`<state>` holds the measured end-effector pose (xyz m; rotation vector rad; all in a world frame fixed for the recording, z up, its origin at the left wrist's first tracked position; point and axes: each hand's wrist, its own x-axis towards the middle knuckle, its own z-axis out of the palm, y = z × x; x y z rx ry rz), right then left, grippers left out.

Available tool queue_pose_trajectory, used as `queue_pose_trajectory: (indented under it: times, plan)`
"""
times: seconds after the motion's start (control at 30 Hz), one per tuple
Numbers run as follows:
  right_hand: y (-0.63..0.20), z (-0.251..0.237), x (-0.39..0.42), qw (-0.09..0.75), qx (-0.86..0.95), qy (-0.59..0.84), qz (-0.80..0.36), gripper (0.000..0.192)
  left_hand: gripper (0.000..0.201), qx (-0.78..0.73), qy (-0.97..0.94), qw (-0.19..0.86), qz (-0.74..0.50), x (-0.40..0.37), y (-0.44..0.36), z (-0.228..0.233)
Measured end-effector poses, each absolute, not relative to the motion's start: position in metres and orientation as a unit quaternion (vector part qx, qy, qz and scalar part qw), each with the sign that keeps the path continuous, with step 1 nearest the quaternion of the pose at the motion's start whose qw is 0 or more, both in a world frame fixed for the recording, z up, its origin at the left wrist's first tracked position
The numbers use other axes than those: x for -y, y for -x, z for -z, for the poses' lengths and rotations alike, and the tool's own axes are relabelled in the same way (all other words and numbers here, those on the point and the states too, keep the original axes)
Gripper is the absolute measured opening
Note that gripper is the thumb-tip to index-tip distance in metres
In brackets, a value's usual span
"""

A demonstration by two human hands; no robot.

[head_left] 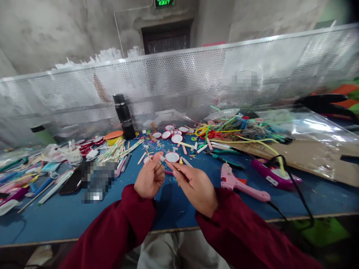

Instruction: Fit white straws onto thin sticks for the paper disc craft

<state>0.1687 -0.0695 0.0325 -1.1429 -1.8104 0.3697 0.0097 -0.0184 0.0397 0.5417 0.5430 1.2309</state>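
The left hand (149, 178) is curled into a loose fist above the near middle of the blue table (56, 220), its thumb and fingers pinched together on a thin wooden stick (147, 154) that pokes up from the fist. Just right of it, the right hand (196, 188) reaches toward the left with thumb and forefinger pressed together on a small pale piece (163, 159), too small to name, which nearly meets the left fingertips. Both sleeves are dark red.

A perforated metal screen (179, 86) runs along the table's far edge, with a concrete wall and a green exit sign (164, 3) behind it.

Toward the left edge lie pens and a dark phone (70, 182). A black flask (124, 116) stands near the far edge. Round white discs with red rims (172, 157) lie just beyond the hands. Farther right are a tangle of colored cords (238, 129), a pink glue gun (238, 183) near the front edge, then cardboard (308, 157) under clear plastic.
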Motion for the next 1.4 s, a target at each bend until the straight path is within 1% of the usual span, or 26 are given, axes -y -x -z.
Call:
queue_pose_trajectory:
  times: [0.17, 0.23, 0.37, 0.53, 0.63, 0.7, 0.77, 0.83, 0.9, 0.97, 1.03, 1.17, 1.27, 1.3, 1.33, 1.37, 1.4]
  plan:
    - [-0.169, -0.03, 0.07, 0.48, 0.724, 0.463, -0.175, 0.033, 0.051, -0.264, -0.294, 0.737, -0.549, 0.022, -0.013, -0.036]
    - [-0.169, -0.029, 0.069, 0.493, 0.71, 0.459, -0.206, 0.029, 0.058, -0.273, -0.313, 0.731, -0.541, 0.023, -0.014, -0.036]
    - [-0.166, -0.026, 0.07, 0.528, 0.679, 0.442, -0.254, 0.018, 0.059, -0.277, -0.35, 0.714, -0.539, 0.025, -0.016, -0.035]
    - [-0.16, -0.018, 0.074, 0.56, 0.668, 0.441, -0.216, 0.018, 0.059, -0.256, -0.378, 0.709, -0.538, 0.027, -0.021, -0.033]
    - [-0.159, -0.018, 0.076, 0.554, 0.67, 0.451, -0.203, 0.018, 0.059, -0.263, -0.381, 0.701, -0.542, 0.028, -0.024, -0.032]
    - [-0.167, -0.023, 0.075, 0.524, 0.685, 0.474, -0.177, 0.017, 0.059, -0.279, -0.383, 0.697, -0.538, 0.028, -0.023, -0.032]
    - [-0.183, -0.032, 0.072, 0.467, 0.706, 0.518, -0.121, 0.018, 0.064, -0.296, -0.382, 0.69, -0.54, 0.027, -0.02, -0.034]
    - [-0.207, -0.041, 0.065, 0.38, 0.712, 0.59, -0.029, 0.02, 0.071, -0.312, -0.373, 0.676, -0.553, 0.026, -0.016, -0.035]
    - [-0.234, -0.047, 0.057, 0.259, 0.698, 0.664, 0.061, 0.024, 0.073, -0.328, -0.361, 0.663, -0.568, 0.025, -0.013, -0.037]
    - [-0.256, -0.049, 0.048, 0.155, 0.683, 0.706, 0.105, 0.026, 0.071, -0.333, -0.354, 0.662, -0.57, 0.025, -0.013, -0.037]
    - [-0.268, -0.05, 0.041, 0.102, 0.691, 0.704, 0.126, 0.028, 0.066, -0.334, -0.356, 0.668, -0.561, 0.026, -0.014, -0.035]
    - [-0.264, -0.061, 0.022, 0.081, 0.736, 0.655, 0.148, 0.029, 0.062, -0.342, -0.366, 0.674, -0.543, 0.028, -0.018, -0.031]
    - [-0.248, -0.07, -0.012, 0.071, 0.744, 0.655, 0.116, 0.031, 0.06, -0.344, -0.375, 0.673, -0.536, 0.027, -0.02, -0.027]
    - [-0.242, -0.07, -0.026, 0.069, 0.738, 0.665, 0.09, 0.029, 0.06, -0.344, -0.378, 0.672, -0.536, 0.027, -0.02, -0.025]
    - [-0.237, -0.069, -0.04, 0.083, 0.728, 0.678, 0.058, 0.027, 0.06, -0.345, -0.38, 0.671, -0.536, 0.027, -0.021, -0.025]
    - [-0.233, -0.065, -0.054, 0.118, 0.722, 0.681, 0.033, 0.023, 0.06, -0.346, -0.381, 0.669, -0.535, 0.027, -0.021, -0.024]
    - [-0.229, -0.061, -0.067, 0.132, 0.722, 0.679, 0.026, 0.022, 0.061, -0.348, -0.382, 0.668, -0.536, 0.027, -0.022, -0.023]
